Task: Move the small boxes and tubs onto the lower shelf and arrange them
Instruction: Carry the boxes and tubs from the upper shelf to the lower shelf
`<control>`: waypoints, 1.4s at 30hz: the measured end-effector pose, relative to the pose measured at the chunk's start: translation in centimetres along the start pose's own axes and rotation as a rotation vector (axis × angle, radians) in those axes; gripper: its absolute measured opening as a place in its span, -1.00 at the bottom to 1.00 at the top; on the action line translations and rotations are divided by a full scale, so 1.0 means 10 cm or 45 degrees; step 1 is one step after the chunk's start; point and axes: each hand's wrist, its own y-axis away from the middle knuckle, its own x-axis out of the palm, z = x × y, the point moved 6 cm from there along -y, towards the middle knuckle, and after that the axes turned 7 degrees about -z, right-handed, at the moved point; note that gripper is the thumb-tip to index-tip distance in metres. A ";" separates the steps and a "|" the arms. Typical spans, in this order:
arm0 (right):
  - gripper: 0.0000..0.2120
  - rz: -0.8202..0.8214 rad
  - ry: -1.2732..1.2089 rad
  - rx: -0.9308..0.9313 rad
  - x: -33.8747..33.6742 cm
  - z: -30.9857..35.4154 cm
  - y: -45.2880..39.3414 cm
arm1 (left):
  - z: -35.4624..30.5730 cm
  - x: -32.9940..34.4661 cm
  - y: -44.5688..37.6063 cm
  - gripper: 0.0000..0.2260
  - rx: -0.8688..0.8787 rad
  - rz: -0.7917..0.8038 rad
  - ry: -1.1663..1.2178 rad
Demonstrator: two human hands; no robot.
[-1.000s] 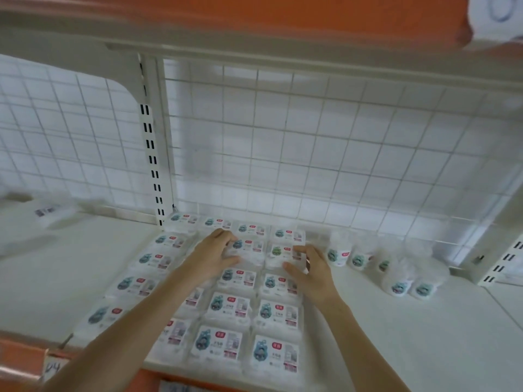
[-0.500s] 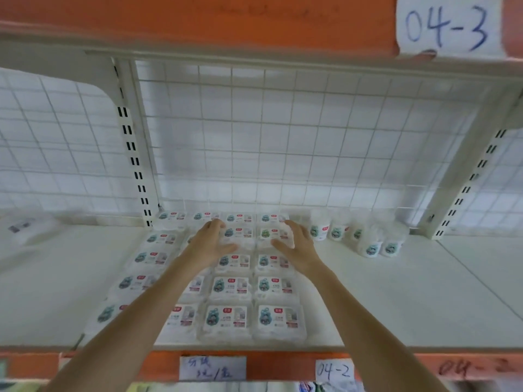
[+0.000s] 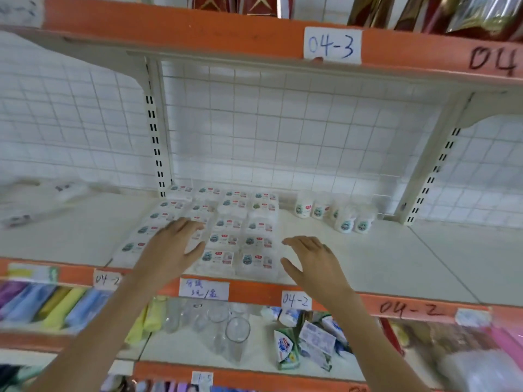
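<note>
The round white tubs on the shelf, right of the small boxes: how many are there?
5 tubs can be told apart: two at the back left, one behind, half hidden, two in front. The picture is blurred, so more may be hidden.

You've got clear glasses (image 3: 237, 332) mid bottom shelf, crumpled packets (image 3: 308, 338) just right of them, coloured rolls (image 3: 42, 304) at its left end, handwritten "04-3" label (image 3: 331, 46) on the top orange rail.

Small boxes (image 3: 195, 236) partly hidden behind left hand (image 3: 172, 244); box print too blurred.
</note>
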 end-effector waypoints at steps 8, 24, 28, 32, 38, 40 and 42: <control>-0.75 0.098 -0.120 -0.107 -0.02 0.34 0.95 | -0.29 -0.18 1.32 -0.64 -0.213 0.114 -0.039; -0.61 0.411 -0.483 -0.549 0.68 2.43 0.87 | 0.51 -1.57 3.10 -0.76 -0.855 0.142 -0.411; -0.62 0.429 -0.622 -0.711 0.84 3.17 0.63 | 0.97 -1.98 3.43 -0.70 -0.991 0.086 -0.462; -0.63 0.386 -0.700 -0.692 1.03 3.83 0.26 | 1.57 -2.33 3.60 -0.66 -0.993 0.070 -0.555; -0.63 0.304 -0.684 -0.648 1.28 4.58 -0.43 | 2.56 -2.73 3.51 -0.79 -0.944 0.089 -0.598; -0.61 0.276 -0.673 -0.615 1.35 4.70 -0.66 | 2.86 -2.80 3.40 -0.76 -0.929 0.096 -0.567; -0.64 0.238 -0.657 -0.581 1.38 4.77 -0.90 | 3.13 -2.82 3.22 -0.74 -0.883 0.091 -0.534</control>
